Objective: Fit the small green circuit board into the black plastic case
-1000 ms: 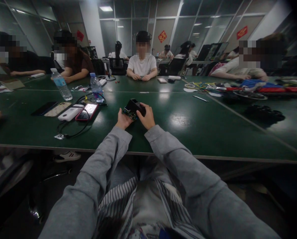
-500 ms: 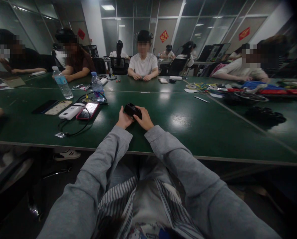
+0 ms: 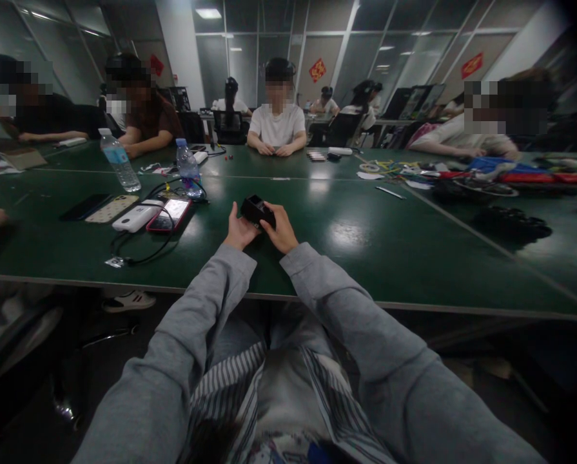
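A small black box-shaped device (image 3: pixel 258 210), with a dark panel on its top, is held tilted just above the green table between my two hands. My right hand (image 3: pixel 281 229) is closed on its right side, the thumb across the near face and the fingers over the top edge. My left hand (image 3: pixel 240 228) cradles it from below and the left, palm up. The left thumb points upward, slightly apart from the box, and the other left fingers are mostly hidden under it.
Left on the green table (image 3: pixel 389 270) lie a lit phone (image 3: pixel 171 215), a white power bank (image 3: pixel 136 217) with a black cable, and more phones. Two water bottles (image 3: pixel 187 169) stand behind. A pen (image 3: pixel 389 193) and tangled cables lie right. Several people sit around.
The box has risen and tilted slightly in my hands. My left thumb has moved a little away from its edge. The view has shifted slightly.
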The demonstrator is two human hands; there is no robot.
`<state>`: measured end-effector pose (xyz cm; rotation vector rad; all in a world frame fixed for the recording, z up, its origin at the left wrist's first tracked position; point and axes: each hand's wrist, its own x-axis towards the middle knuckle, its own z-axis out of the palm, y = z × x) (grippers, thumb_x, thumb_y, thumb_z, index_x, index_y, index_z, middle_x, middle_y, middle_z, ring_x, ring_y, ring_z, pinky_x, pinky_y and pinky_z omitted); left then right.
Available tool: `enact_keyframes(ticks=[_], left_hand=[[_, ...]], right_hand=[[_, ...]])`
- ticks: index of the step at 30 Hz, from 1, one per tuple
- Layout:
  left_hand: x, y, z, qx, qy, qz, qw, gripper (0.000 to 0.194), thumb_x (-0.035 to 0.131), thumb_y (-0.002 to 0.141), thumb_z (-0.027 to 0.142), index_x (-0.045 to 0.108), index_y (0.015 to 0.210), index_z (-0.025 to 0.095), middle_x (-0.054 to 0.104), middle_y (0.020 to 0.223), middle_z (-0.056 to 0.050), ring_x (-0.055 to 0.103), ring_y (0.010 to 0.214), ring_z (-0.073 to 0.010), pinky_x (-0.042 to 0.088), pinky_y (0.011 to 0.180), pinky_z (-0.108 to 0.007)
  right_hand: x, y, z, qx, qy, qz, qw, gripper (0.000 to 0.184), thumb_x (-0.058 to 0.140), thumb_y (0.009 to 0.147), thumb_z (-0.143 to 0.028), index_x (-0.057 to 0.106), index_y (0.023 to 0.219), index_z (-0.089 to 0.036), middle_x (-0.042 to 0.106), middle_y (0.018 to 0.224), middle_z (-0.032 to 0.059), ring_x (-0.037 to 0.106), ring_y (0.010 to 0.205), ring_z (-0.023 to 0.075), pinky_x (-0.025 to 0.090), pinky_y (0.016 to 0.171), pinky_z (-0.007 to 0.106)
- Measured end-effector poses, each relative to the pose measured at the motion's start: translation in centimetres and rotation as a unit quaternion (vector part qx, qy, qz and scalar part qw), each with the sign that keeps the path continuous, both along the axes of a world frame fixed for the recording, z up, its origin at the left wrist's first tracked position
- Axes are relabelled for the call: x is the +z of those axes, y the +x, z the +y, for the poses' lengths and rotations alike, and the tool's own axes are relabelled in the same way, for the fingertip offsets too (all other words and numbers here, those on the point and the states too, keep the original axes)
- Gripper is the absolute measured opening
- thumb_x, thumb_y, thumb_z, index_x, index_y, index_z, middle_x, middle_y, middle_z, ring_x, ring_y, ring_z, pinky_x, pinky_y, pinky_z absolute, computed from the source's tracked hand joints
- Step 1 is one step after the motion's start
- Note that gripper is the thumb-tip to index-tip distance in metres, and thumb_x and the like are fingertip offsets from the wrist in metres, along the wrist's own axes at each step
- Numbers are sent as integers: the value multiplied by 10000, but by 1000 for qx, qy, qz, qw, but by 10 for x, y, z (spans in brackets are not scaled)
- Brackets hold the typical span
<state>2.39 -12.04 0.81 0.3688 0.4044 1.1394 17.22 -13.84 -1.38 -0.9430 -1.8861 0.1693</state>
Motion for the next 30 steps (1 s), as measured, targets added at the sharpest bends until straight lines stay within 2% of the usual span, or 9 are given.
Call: enact_keyframes(ticks=[5,8,11,14,17,20,25,30], left_hand=[[3,1,-2,26,-1,-1,1000,616,392,906,631,650,1129,117,718,943,-135,669,992,-270,483,950,-418],[3,0,-2,30,-6,8,999,628,396,907,632,640,1146,105,720,920,-134,679,968,-264,501,926,-401],[4,-1,-1,25,-12,25,999,608,426,898,627,637,1161,121,727,893,-126,689,943,-273,519,898,-411],[5,-1,-2,16,-13,42,999,573,478,887,606,645,1166,134,736,883,-124,700,910,-277,528,884,-419],[6,0,-4,1,6,42,999,574,510,882,584,640,1191,118,741,951,-140,700,934,-274,523,901,-420],[7,1,-6,-18,17,45,999,596,502,885,584,631,1208,100,732,1027,-164,692,981,-283,514,915,-435],[7,1,-7,-29,31,33,999,586,467,910,553,615,1228,84,712,1112,-179,677,1030,-285,504,931,-440],[8,1,-8,-32,36,27,998,592,439,923,543,592,1265,84,705,1135,-177,666,1059,-285,500,935,-442]], right_hand=[[-12,-1,6,31,-40,-56,997,746,459,875,-666,321,1463,-229,442,1372,166,433,1275,338,383,1062,569],[-15,-2,8,36,-66,-55,996,818,508,832,-697,316,1469,-221,420,1401,176,421,1288,345,383,1058,571],[-10,-2,6,40,-72,-13,997,729,525,831,-685,417,1400,-241,482,1366,151,447,1270,321,354,1085,556],[-3,1,6,25,-100,84,991,602,517,847,-669,516,1272,-243,577,1248,116,525,1172,270,388,1062,500],[-2,3,12,7,-173,204,964,555,578,794,-675,551,1129,-234,630,1067,74,590,1014,221,459,970,430],[-4,4,18,16,-255,280,926,525,659,725,-649,545,1006,-221,630,929,44,610,909,195,490,899,396],[-1,3,15,56,-332,330,882,547,748,642,-591,530,984,-223,634,912,27,617,853,179,514,817,370],[6,5,8,92,-370,330,863,611,807,580,-548,516,1017,-235,634,919,30,618,796,187,518,733,376]])
